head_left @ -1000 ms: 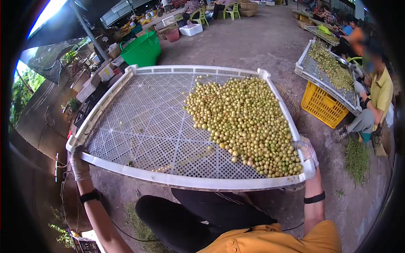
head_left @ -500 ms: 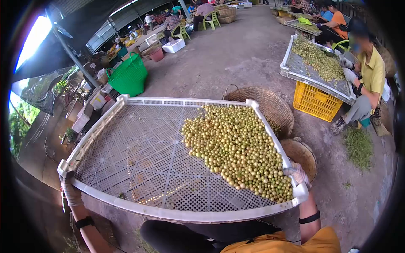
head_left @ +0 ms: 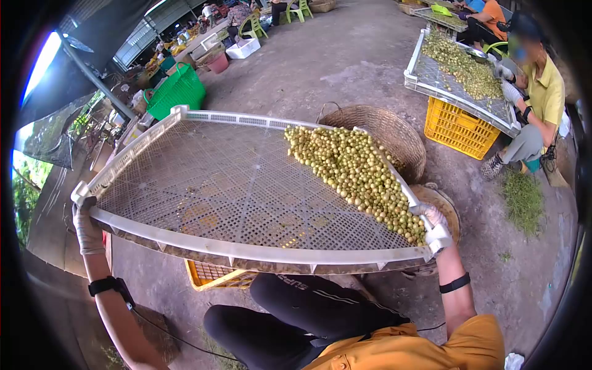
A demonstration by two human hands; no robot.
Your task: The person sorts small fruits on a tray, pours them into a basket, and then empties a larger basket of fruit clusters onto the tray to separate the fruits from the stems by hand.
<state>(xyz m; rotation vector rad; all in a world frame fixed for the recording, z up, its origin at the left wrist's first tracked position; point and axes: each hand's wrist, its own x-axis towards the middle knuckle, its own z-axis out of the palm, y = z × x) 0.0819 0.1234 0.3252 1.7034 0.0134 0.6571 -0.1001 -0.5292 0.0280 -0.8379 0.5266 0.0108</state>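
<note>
A wide white plastic mesh tray (head_left: 265, 251) is raised above my knees, its right side tilted low. Small round yellow-green fruits (head_left: 357, 176) are heaped along that side, while the left part of the mesh is nearly bare. My left hand (head_left: 89, 229), in a pale glove, grips the near left corner. At the near right corner my right hand (head_left: 431, 217), also gloved, is closed on the rim. Just beyond the right rim stands a woven basket (head_left: 404, 140) with some fruits in it. A second round basket (head_left: 447, 200) sits partly hidden behind my right hand.
Below the tray shows a yellow crate (head_left: 213, 277). A green basket (head_left: 179, 92) stands at the back left. On the right, a person in a yellow shirt (head_left: 547, 92) sits at another fruit-covered tray (head_left: 425, 80) on a yellow crate (head_left: 459, 129). Green stems (head_left: 521, 200) lie on the floor.
The tray has been lifted higher, its near edge now up off my lap. The fruits have slid right into a narrower heap along the right rim. Both hands keep their grip.
</note>
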